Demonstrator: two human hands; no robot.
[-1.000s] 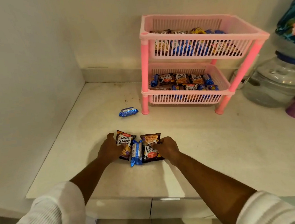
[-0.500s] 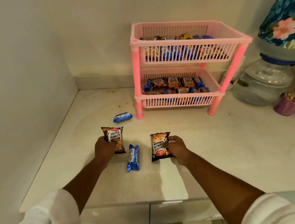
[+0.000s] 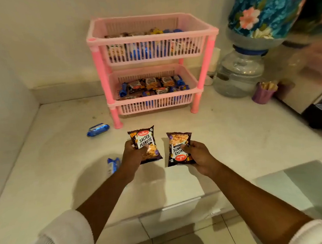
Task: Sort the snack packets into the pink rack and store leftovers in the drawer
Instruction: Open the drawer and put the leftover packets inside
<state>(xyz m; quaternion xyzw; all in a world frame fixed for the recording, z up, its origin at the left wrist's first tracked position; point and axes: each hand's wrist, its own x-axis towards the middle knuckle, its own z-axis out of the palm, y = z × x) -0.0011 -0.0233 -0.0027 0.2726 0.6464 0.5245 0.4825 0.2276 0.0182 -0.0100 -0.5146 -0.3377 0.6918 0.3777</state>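
Peanuts are what we are handling now: our left hand [image 3: 133, 155] grips one peanut packet [image 3: 145, 144] with the thumb pressed across its front, and our right hand [image 3: 197, 155] pinches a second packet [image 3: 178, 149] at its right edge, fingers curled behind it. Both packets seem lifted off the counter [image 3: 234, 135], near the rack [image 3: 149, 36] but not yet over it. We judge this the sorting step, mid-carry; the next move calls for reaching far and setting each packet into a tier, probably the lower basket [image 3: 154, 103], where similar dark packets already lie. Two blue packets remain out: one [image 3: 97, 129] just left of the rack's near-left leg, another [image 3: 112, 165] partly hidden behind our left wrist. Those would go into the rack or the drawer, which we cannot pick out for certain. On the left packet we read "SALTED PEANUTS" under a red Haldiram's-style logo; the right packet is upside down, showing the same wording inverted. Writing on the blue packets is too blurred to read.
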